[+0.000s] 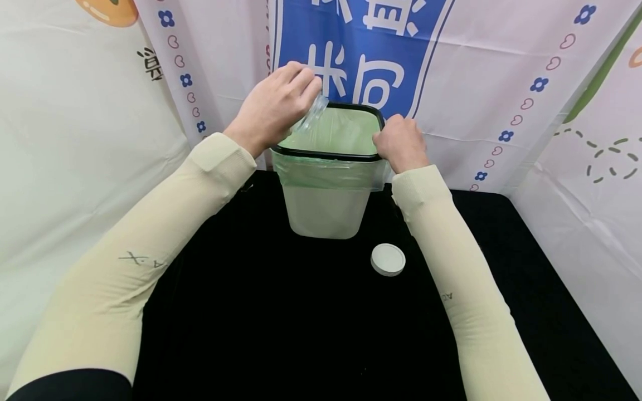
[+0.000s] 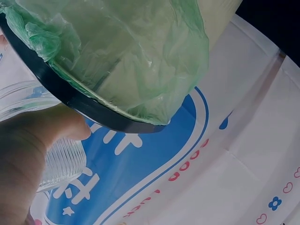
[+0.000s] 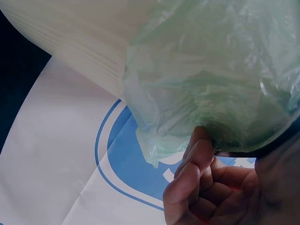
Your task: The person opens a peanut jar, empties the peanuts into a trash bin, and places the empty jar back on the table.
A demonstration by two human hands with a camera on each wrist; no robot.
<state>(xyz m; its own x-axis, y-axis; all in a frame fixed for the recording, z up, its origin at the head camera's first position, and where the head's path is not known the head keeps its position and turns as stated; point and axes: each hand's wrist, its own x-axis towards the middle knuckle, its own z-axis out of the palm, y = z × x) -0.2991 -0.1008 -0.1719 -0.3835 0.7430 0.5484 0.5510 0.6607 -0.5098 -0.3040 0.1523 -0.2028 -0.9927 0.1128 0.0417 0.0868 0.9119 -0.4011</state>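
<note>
A pale trash bin (image 1: 326, 214) with a black rim (image 1: 331, 154) stands upright on the black table. Its green plastic liner (image 1: 326, 174) is folded down over the outside. My left hand (image 1: 281, 103) grips a clear ribbed glass jar (image 2: 65, 161), tilted at the bin's left side, with its mouth end over the opening in the head view. At the bin's right side, my right hand (image 1: 401, 143) holds the rim with bent fingers, the bag touching them in the right wrist view (image 3: 211, 187). What lies inside the bin is hidden.
On the black table (image 1: 281, 312) a round white lid (image 1: 388, 259) lies flat, in front of the bin and a little right. Printed white cloth (image 1: 466, 83) hangs close behind the bin and along both sides.
</note>
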